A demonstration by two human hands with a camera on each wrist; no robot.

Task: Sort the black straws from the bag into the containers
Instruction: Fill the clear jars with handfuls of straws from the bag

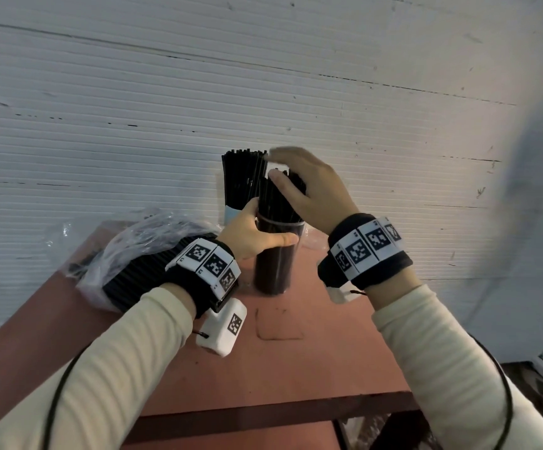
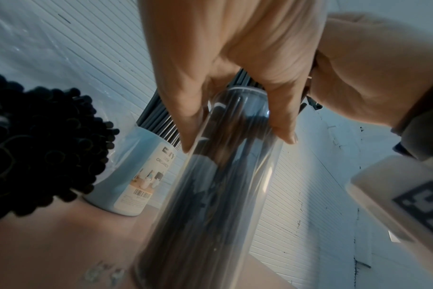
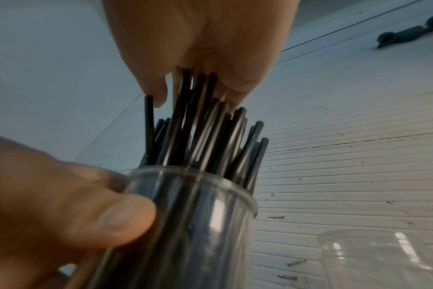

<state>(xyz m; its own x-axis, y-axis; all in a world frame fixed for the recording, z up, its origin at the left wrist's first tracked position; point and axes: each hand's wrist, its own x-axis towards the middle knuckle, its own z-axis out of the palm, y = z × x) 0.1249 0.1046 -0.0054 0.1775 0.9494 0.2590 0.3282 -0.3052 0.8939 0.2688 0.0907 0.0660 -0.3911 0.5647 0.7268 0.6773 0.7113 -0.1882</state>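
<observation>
My left hand (image 1: 250,235) wraps around the clear tube (image 1: 275,267). My right hand (image 1: 312,193) curls its fingers around the tops of the black straws (image 1: 279,199) in it.

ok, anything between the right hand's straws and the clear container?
Nothing visible. The thin black plastic straws under the right hand already stand in the clear plastic cylinder; the left hand grips its side, clear of the mouth.

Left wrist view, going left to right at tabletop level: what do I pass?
Bagged black straws → blue desk organizer → clear container → white marker box.
</observation>
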